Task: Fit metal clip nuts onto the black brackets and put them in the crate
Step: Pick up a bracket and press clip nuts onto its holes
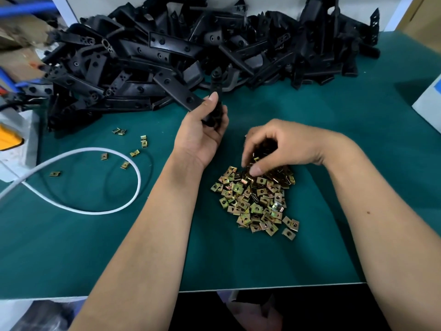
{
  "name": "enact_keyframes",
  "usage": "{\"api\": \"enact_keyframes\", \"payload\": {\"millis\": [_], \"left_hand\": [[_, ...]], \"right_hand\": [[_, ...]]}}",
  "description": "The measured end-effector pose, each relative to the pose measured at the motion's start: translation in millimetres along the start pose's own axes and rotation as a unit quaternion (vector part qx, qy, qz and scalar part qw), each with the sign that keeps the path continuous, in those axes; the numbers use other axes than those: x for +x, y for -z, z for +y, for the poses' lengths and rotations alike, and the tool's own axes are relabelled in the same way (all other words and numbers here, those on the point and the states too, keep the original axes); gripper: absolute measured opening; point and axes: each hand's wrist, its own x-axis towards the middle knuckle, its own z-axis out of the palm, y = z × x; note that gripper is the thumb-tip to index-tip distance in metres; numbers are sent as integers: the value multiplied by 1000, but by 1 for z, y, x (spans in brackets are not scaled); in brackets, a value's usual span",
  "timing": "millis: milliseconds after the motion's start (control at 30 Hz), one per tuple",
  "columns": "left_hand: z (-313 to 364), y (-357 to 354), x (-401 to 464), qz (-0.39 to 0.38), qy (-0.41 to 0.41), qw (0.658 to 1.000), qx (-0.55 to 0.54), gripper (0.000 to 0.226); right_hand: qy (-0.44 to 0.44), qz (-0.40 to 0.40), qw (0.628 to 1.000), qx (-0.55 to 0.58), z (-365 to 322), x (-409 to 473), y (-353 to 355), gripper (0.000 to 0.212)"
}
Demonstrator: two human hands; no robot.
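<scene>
My left hand [202, 130] is shut on a black bracket [177, 90] that sticks out up and to the left, above the green mat. My right hand [281, 145] hovers over the top of a heap of brass-coloured clip nuts [257, 199], fingers curled down and pinching among them; whether one is gripped is hidden by the fingers. A big pile of black brackets [191, 51] fills the back of the table. A few stray clip nuts [133, 152] lie to the left. No crate is in view.
A white cable [114, 206] loops over the mat at the left. A grey and yellow device [14, 139] sits at the left edge, a white box [429, 108] at the right edge. The table's front edge [262, 286] runs just below my forearms.
</scene>
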Motion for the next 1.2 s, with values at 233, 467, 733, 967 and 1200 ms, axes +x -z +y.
{"api": "enact_keyframes", "payload": {"millis": [233, 467, 733, 967, 1200], "left_hand": [[-2, -3, -1, 11, -3, 1000, 1, 19], [-2, -3, -2, 4, -11, 1000, 19, 20], [-2, -3, 0, 13, -4, 1000, 5, 14], [-6, -4, -1, -4, 0, 1000, 30, 10], [-8, -4, -2, -13, -2, 998, 57, 11]], "right_hand": [[-22, -48, 991, -122, -3, 8, -6, 39], [-6, 110, 994, -20, 8, 11, -8, 9], [27, 250, 942, 221, 12, 17, -15, 5], [29, 324, 884, 337, 12, 25, -23, 12], [34, 325, 861, 390, 7, 24, -25, 29]]}}
